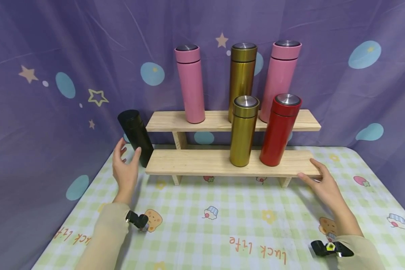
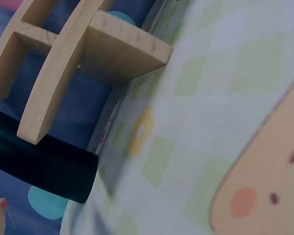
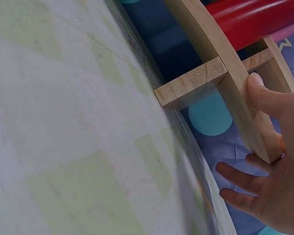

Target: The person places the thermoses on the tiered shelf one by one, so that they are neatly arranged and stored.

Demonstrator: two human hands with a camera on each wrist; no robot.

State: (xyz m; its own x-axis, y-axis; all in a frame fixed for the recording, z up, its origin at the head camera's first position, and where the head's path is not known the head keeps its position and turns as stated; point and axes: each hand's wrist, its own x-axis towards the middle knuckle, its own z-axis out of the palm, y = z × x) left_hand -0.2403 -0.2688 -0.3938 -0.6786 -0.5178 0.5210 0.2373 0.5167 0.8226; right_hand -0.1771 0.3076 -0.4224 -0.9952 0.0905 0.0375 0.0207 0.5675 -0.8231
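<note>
A black thermos bottle (image 1: pixel 136 137) stands on the cloth by the left end of a two-tier wooden shelf (image 1: pixel 189 162). My left hand (image 1: pixel 125 172) is beside this bottle, thumb and fingers spread apart; only a sliver of the hand shows in the left wrist view. My right hand (image 1: pixel 324 185) grips the right end of the lower board, thumb (image 3: pixel 264 95) against its front edge. On that board stand a gold thermos (image 1: pixel 244 135) and a red thermos (image 1: pixel 279 131). The upper board carries a pink thermos (image 1: pixel 191 88), another gold one (image 1: pixel 242 75) and a second pink one (image 1: pixel 279 82).
A green-and-white checked tablecloth (image 1: pixel 195 232) with printed cartoons covers the table. Behind the shelf hangs a purple curtain (image 1: pixel 104 48) with stars and blue ovals. Short wooden legs (image 1: pixel 177 180) hold the lower board above the cloth.
</note>
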